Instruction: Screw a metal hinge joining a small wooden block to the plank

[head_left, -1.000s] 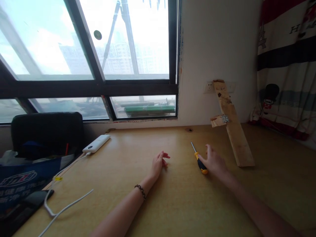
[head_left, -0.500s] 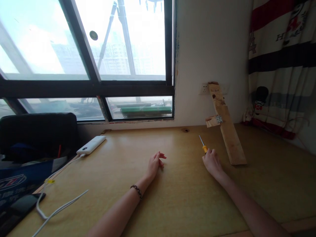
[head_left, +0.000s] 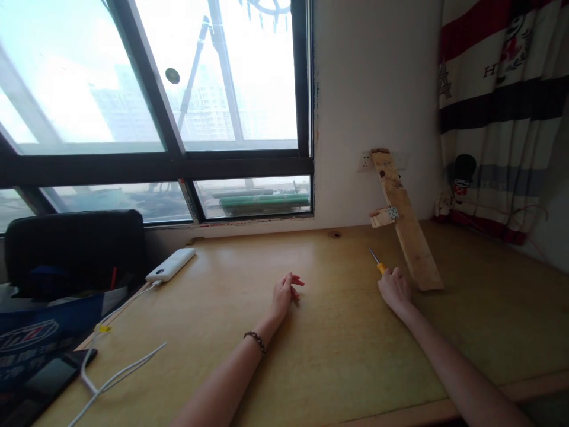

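Observation:
My right hand (head_left: 395,292) is wrapped round a screwdriver (head_left: 381,268) with a yellow handle; its thin metal shaft points up and to the left, away from me. Just right of that hand, a wooden board (head_left: 416,246) leans against the wall with its lower end on the table. A metal hinge (head_left: 392,213) joins a small wood piece (head_left: 381,218) to the board's left side. My left hand (head_left: 287,294) rests on its side on the table, fingers loosely curled and apart, holding nothing. A beaded bracelet circles the left wrist.
The wooden table (head_left: 329,356) spreads under both arms. A white power bank (head_left: 171,264) with a white cable (head_left: 128,367) lies at its left edge. Beyond are a black chair (head_left: 75,246), a window and a wall socket (head_left: 365,161). A patterned curtain (head_left: 493,118) hangs at right.
My right hand with the screwdriver has shifted right, closer to the board's lower end. My left hand has barely moved. The camera view has tilted slightly.

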`<state>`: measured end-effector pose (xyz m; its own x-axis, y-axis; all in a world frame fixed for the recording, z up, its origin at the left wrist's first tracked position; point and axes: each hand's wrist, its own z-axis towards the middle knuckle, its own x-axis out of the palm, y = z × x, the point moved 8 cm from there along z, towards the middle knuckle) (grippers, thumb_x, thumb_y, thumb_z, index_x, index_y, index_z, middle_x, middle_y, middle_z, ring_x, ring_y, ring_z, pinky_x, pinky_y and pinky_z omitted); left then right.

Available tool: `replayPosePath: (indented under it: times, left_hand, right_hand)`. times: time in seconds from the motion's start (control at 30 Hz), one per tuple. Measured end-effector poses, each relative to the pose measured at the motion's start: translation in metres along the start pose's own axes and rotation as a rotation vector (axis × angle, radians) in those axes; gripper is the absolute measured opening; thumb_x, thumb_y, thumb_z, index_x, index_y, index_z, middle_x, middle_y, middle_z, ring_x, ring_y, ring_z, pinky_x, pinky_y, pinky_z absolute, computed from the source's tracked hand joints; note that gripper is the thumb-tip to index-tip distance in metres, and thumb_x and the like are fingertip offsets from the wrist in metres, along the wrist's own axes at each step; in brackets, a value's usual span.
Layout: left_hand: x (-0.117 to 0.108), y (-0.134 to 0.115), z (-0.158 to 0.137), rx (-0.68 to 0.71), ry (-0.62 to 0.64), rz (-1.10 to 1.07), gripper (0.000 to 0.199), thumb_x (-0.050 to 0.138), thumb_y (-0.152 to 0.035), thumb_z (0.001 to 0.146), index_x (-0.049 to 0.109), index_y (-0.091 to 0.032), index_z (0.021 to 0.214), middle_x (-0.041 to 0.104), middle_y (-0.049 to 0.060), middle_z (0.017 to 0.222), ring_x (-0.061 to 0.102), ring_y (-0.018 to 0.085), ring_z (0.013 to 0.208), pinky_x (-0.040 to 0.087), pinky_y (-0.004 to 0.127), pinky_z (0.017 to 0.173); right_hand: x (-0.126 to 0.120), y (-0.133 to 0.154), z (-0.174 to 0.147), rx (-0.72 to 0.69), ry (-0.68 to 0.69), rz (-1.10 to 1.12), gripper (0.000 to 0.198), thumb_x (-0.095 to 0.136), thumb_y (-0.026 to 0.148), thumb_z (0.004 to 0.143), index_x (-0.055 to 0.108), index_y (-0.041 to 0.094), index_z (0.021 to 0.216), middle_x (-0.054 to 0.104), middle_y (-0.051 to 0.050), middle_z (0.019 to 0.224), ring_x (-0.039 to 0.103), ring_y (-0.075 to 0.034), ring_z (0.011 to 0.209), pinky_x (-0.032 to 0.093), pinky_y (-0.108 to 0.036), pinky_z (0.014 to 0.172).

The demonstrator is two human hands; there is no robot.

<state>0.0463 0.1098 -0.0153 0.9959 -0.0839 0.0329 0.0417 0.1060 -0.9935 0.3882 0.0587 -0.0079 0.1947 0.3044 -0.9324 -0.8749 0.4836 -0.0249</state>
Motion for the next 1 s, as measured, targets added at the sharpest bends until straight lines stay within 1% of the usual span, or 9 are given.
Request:
replayPosePath:
  times: [0.2, 0.37, 0.43, 0.53, 0.63, 0.7, 0.77, 0.9, 1.0]
  left_hand:
    - [0.001, -0.001, -0.004, 0.069, 0.032, 0.186, 0.037, 0.051, -0.048, 0.069, 0.058, -0.013, 0.079, 0.063, 0.003, 0.063, 0.044, 0.007, 0.037, 0.034, 0.021, 0.040]
    - [-0.006, -0.009, -0.007, 0.171, -0.060, 0.347, 0.036, 0.053, -0.047, 0.068, 0.063, -0.013, 0.069, 0.056, 0.000, 0.050, 0.046, 0.010, 0.045, 0.032, 0.021, 0.046]
    - [-0.005, -0.015, -0.011, 0.191, -0.066, 0.347, 0.038, 0.052, -0.048, 0.068, 0.064, -0.013, 0.065, 0.056, 0.001, 0.052, 0.047, 0.011, 0.049, 0.031, 0.022, 0.048]
    - [0.001, -0.021, -0.021, 0.170, -0.061, 0.353, 0.044, 0.047, -0.051, 0.071, 0.062, -0.013, 0.055, 0.044, -0.003, 0.041, 0.040, 0.008, 0.042, 0.027, 0.021, 0.045]
    - [0.011, -0.021, -0.030, 0.143, -0.020, 0.265, 0.044, 0.044, -0.050, 0.074, 0.061, -0.013, 0.057, 0.040, -0.004, 0.038, 0.038, 0.008, 0.039, 0.028, 0.021, 0.044]
    - [0.018, -0.020, -0.032, 0.172, 0.026, 0.131, 0.037, 0.045, -0.046, 0.075, 0.064, -0.014, 0.070, 0.055, 0.000, 0.051, 0.049, 0.011, 0.049, 0.037, 0.022, 0.050]
    - [0.022, -0.018, -0.031, 0.197, 0.045, -0.003, 0.033, 0.047, -0.042, 0.075, 0.064, -0.015, 0.085, 0.065, 0.005, 0.074, 0.058, 0.016, 0.068, 0.044, 0.026, 0.063]
    - [0.025, -0.013, -0.030, 0.176, 0.055, -0.140, 0.041, 0.050, -0.037, 0.074, 0.056, -0.018, 0.110, 0.059, 0.009, 0.110, 0.054, 0.021, 0.099, 0.042, 0.033, 0.084]
    - [0.032, -0.019, -0.035, 0.215, 0.104, -0.157, 0.044, 0.052, -0.036, 0.075, 0.051, -0.019, 0.116, 0.049, 0.009, 0.123, 0.044, 0.021, 0.114, 0.036, 0.033, 0.094]
  right_hand:
    - [-0.006, -0.002, -0.003, -0.021, -0.060, -0.003, 0.031, 0.042, 0.031, 0.079, 0.057, 0.008, 0.093, 0.049, -0.017, 0.091, 0.053, -0.026, 0.082, 0.036, -0.031, 0.062]
    - [-0.016, -0.006, -0.006, -0.009, -0.147, 0.048, 0.029, 0.043, 0.026, 0.078, 0.057, 0.007, 0.094, 0.051, -0.018, 0.090, 0.051, -0.029, 0.085, 0.036, -0.037, 0.069]
    - [-0.032, 0.009, -0.013, -0.074, -0.231, 0.137, 0.031, 0.043, 0.023, 0.078, 0.054, 0.007, 0.102, 0.049, -0.019, 0.100, 0.046, -0.031, 0.095, 0.035, -0.042, 0.076]
    - [-0.067, 0.065, -0.038, -0.284, -0.339, 0.397, 0.038, 0.041, 0.025, 0.081, 0.046, 0.011, 0.116, 0.041, -0.018, 0.119, 0.036, -0.030, 0.111, 0.028, -0.045, 0.091]
    - [-0.087, 0.142, -0.070, -0.460, -0.244, 0.792, 0.043, 0.040, 0.033, 0.082, 0.041, 0.015, 0.121, 0.042, -0.013, 0.120, 0.036, -0.025, 0.113, 0.029, -0.041, 0.096]
    - [-0.086, 0.187, -0.087, -0.496, -0.103, 1.046, 0.044, 0.038, 0.037, 0.083, 0.039, 0.018, 0.123, 0.045, -0.011, 0.119, 0.039, -0.022, 0.112, 0.031, -0.039, 0.096]
    - [-0.078, 0.214, -0.095, -0.476, 0.001, 1.237, 0.044, 0.033, 0.038, 0.085, 0.039, 0.018, 0.123, 0.045, -0.011, 0.120, 0.040, -0.021, 0.113, 0.031, -0.039, 0.097]
    - [-0.063, 0.220, -0.099, -0.489, 0.157, 1.451, 0.051, 0.038, 0.043, 0.083, 0.035, 0.020, 0.128, 0.040, -0.010, 0.128, 0.036, -0.020, 0.119, 0.029, -0.039, 0.100]
    - [-0.068, 0.212, -0.105, -0.580, 0.250, 1.564, 0.050, 0.037, 0.042, 0.084, 0.030, 0.023, 0.131, 0.037, -0.008, 0.133, 0.032, -0.019, 0.123, 0.026, -0.039, 0.102]
